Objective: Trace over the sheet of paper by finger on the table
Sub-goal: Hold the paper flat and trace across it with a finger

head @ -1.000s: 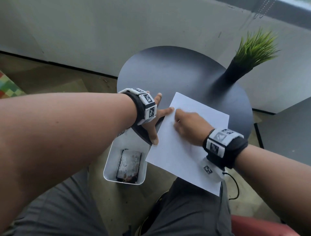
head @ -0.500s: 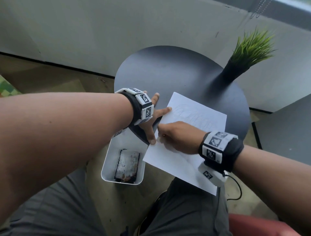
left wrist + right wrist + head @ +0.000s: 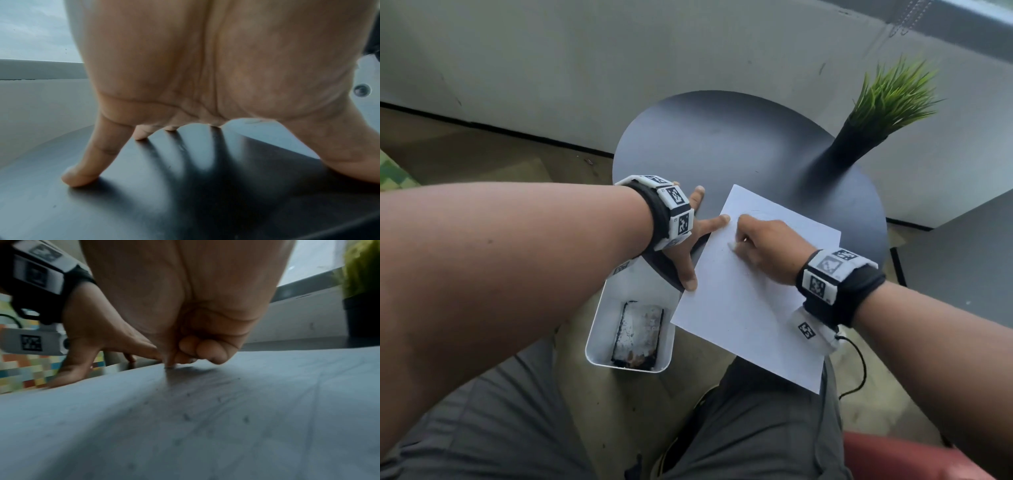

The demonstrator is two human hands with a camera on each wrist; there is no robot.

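A white sheet of paper [image 3: 739, 308] with faint pencil lines lies on the round dark table [image 3: 722, 144], its near end hanging over the table's edge. My left hand [image 3: 688, 246] is spread flat, with a fingertip and the thumb pressing the sheet's left edge. In the left wrist view the left hand's [image 3: 185, 81] fingertips [image 3: 82, 175] rest on the dark tabletop. My right hand [image 3: 760, 246] is on the sheet's upper left part. Its index fingertip [image 3: 169, 365] touches the paper [image 3: 205, 426] and the other fingers are curled into the palm.
A potted green plant [image 3: 859, 137] stands at the table's far right. A white bin [image 3: 630, 329] holding a dark flat object sits on the floor under the table's left edge. Another dark surface [image 3: 962, 257] is at the right, and a red seat [image 3: 911, 459] is below me.
My right hand slid down-left across the sheet half a second ago, and has now come back up and to the right. The left hand and the paper have stayed put.
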